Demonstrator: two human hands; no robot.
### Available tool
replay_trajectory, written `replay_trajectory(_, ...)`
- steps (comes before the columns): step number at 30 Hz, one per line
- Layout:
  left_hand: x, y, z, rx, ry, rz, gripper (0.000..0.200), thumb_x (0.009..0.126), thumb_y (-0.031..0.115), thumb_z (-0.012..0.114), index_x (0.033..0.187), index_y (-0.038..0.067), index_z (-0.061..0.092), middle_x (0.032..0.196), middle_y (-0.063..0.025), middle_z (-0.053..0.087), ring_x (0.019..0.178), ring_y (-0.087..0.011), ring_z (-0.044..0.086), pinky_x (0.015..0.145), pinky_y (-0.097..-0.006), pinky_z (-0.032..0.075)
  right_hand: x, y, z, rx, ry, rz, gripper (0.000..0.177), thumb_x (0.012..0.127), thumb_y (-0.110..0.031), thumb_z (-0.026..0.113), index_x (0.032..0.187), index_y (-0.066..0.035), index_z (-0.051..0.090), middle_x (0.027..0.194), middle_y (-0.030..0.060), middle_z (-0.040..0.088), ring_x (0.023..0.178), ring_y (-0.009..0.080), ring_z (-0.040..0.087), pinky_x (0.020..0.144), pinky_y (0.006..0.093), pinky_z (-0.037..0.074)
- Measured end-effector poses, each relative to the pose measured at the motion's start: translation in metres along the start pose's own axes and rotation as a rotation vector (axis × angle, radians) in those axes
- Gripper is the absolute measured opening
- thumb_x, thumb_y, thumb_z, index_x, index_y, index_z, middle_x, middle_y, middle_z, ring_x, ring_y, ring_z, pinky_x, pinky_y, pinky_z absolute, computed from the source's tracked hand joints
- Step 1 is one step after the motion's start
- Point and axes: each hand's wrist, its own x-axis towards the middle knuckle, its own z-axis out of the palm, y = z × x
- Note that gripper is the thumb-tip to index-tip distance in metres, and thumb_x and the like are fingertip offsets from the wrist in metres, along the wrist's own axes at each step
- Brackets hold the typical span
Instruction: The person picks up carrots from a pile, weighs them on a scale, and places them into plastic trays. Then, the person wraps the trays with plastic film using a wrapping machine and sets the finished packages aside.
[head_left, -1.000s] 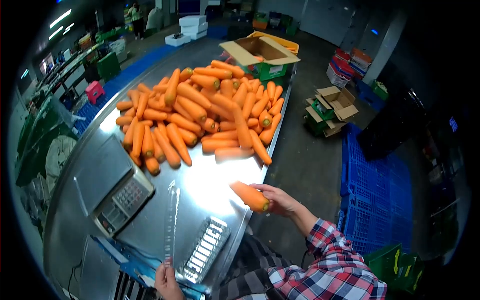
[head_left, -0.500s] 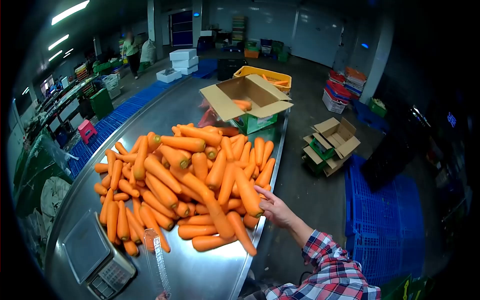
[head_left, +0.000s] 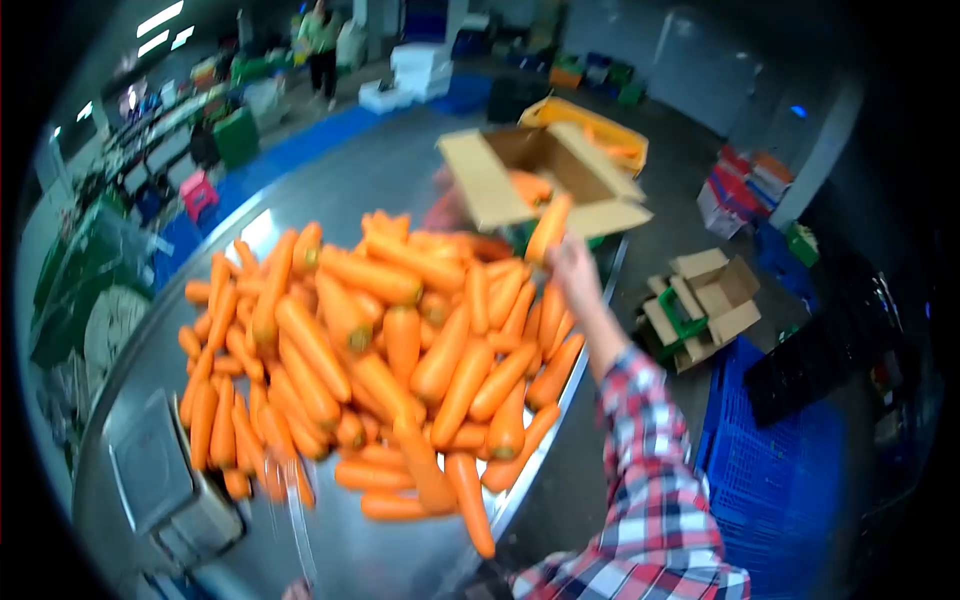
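My right hand (head_left: pixel 572 268) is closed on a single carrot (head_left: pixel 549 230), held at the near flap of an open cardboard box (head_left: pixel 480 185). More carrots show inside that box. Below and left of the hand, a large heap of carrots (head_left: pixel 400 345) covers much of the metal table (head_left: pixel 330 165). Only a sliver of my left hand (head_left: pixel 297 591) shows at the bottom edge, right at the lower end of a clear plastic strip (head_left: pixel 298 520); its fingers are mostly hidden. The strip overlaps the heap's near carrots in this view.
A weighing scale (head_left: pixel 150 465) stands at the table's left side. Behind the box is a yellow crate (head_left: pixel 575 112). Cardboard boxes (head_left: pixel 715 300) and a blue plastic pallet (head_left: pixel 775 480) lie to the right. A person (head_left: pixel 320 50) stands far back, near white foam boxes (head_left: pixel 420 72).
My right hand has lifted a carrot from the heap's right edge and carried it forward to the cardboard box. The view has shifted, and the distant person appears nearer.
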Motion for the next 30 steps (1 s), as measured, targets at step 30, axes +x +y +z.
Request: replay_trajectory(30, 0.058, -0.148, -0.107, 0.510, -0.156, 0.782, 0.020, 0.071, 0.000, 0.063, 0.090, 0.006, 0.064, 0.105, -0.0083, 0.061, 0.109, -0.0309, 0.049, 0.095, -0.0418, 0.037, -0.308, -0.074, 0.211, -0.780, -0.441, -0.097, 0.045, 0.082, -0.029, 0.065, 0.112, 0.000, 0.047, 0.090, 0.0155, 0.059, 0.080, 0.0254, 0.059, 0.072, 0.0355, 0.049)
